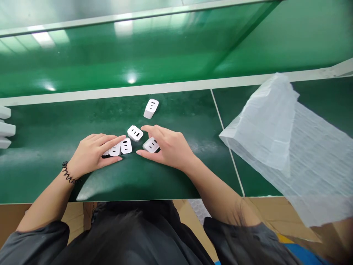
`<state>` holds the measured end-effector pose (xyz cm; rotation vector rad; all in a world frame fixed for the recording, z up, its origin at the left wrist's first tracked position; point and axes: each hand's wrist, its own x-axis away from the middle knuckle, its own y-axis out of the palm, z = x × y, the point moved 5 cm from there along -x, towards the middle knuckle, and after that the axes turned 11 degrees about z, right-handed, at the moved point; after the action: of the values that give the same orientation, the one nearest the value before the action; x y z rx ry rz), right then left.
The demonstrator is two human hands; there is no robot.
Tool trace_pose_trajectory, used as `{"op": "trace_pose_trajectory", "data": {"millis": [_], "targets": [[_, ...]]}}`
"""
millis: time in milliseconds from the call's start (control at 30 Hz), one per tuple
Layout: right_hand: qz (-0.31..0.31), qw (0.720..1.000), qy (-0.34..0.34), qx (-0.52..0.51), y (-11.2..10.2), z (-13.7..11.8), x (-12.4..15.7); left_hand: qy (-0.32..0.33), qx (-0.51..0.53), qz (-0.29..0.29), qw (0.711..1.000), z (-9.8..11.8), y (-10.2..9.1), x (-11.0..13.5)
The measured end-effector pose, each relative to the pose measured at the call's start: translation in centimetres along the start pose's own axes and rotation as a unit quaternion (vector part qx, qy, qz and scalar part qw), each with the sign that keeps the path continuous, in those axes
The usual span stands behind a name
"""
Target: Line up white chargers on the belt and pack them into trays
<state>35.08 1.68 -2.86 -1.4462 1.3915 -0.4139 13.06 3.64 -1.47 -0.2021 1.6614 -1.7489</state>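
Several white USB chargers with dark port slots are on the green table. My left hand (pixel 93 151) is closed around a short row of them, fingers along the far side and thumb along the near side. One charger (pixel 126 146) stands at the right end of that row, by my index fingertip. My right hand (pixel 168 145) curves around another charger (pixel 151 145), which sits between thumb and fingers and is partly hidden. Between the hands, a tilted charger (pixel 135 133) is near my right index fingertip. Farther back, one charger (pixel 150 108) stands apart, untouched.
White objects (pixel 5 129) are stacked at the left edge. A sheet of thin white wrapping (pixel 264 125) lies crumpled on the right and hangs over the table's front edge. A pale rail (pixel 110 91) and a glossy green panel (pixel 165 48) border the back. Cardboard (pixel 275 213) shows below.
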Motion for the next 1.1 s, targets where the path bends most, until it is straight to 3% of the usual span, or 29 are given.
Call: {"op": "trace_pose_trajectory", "data": {"millis": [167,300,600,767,933,1100], "targets": [[-0.009,0.995,-0.088,-0.042,-0.1,-1.7,0.4,-0.015,-0.002,0.019,1.0,-0.1,-0.5,-0.1],[-0.021,0.994,-0.104,-0.023,0.0,-1.3,0.3,-0.002,-0.004,0.04,0.999,0.3,-0.6,-0.2],[0.005,1.0,0.022,0.02,-0.1,1.7,-0.5,0.01,0.0,0.043,0.999,0.4,-0.5,-0.1],[0.062,0.995,0.052,-0.065,0.8,2.5,-0.7,0.006,0.006,0.042,0.999,0.4,-0.6,-0.2],[0.066,0.984,0.08,-0.146,1.7,2.6,-0.6,0.009,-0.004,0.043,0.999,0.4,-0.5,-0.2],[0.084,0.981,0.091,-0.148,1.9,2.8,-0.7,0.007,-0.006,0.033,0.999,0.3,-0.3,0.0]]}}
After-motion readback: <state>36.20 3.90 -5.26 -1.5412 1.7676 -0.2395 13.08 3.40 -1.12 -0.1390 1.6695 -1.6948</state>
